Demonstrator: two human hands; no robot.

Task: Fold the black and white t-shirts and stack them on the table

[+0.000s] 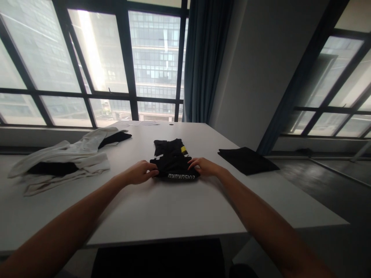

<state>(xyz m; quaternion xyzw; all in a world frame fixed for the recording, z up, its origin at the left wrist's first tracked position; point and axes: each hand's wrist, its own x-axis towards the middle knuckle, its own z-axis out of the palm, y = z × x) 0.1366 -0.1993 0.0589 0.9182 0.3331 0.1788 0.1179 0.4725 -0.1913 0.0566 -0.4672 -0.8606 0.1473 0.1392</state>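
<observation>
A black garment, partly folded into a narrow shape, lies on the white table in front of me; it looks like a T-shirt (174,164). White lettering runs along its near edge, and a yellow patch and white stripes show farther back. My left hand (141,172) pinches its near left edge between thumb and fingers. At the near right edge, my right hand (203,166) grips the cloth with bent fingers. The near part is folded over the rest.
A flat folded black cloth (247,159) rests by the table's right edge. On the left lies a loose heap of white clothing (84,148) with black pieces. Papers (143,123) lie at the far end of the white table (174,216), before windows and a blue curtain (203,61).
</observation>
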